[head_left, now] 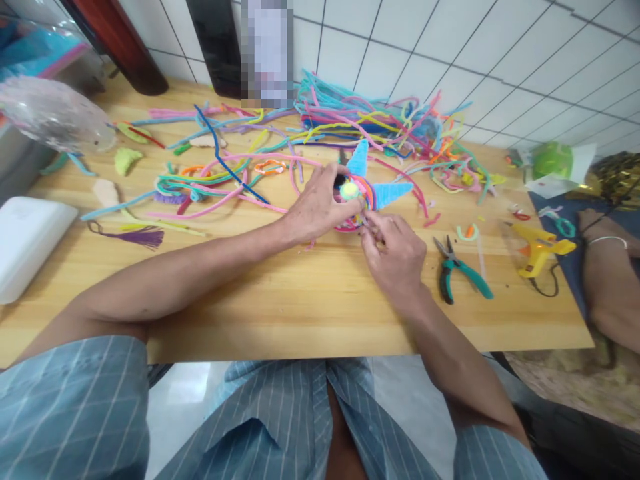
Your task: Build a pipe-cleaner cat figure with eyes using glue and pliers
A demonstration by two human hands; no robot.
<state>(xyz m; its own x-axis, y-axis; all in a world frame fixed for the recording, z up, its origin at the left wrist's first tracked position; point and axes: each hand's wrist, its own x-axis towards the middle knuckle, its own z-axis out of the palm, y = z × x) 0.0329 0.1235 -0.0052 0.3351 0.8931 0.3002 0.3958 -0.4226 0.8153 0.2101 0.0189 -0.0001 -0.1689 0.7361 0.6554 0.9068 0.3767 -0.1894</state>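
Observation:
Between both hands, over the middle of the wooden table, is a colourful pipe-cleaner figure (373, 190) with two pointed blue pieces sticking out and a pale yellow pompom-like ball on it. My left hand (323, 203) grips its left side, with fingers curled over the top and thumb across the front. At its lower right edge, my right hand (395, 250) pinches with thumb and forefinger; whether a small piece sits between those fingertips is hidden. Green-handled pliers (457, 270) lie to the right of my right hand, jaws pointing away from me.
A pile of pipe cleaners (360, 113) spreads along the tiled wall, with more strands to the left. A yellow glue gun (537, 250) lies near the table's right edge. At far left are a white box (33, 247) and a purple tassel (137, 235). Another person's arm (610, 273) shows at right.

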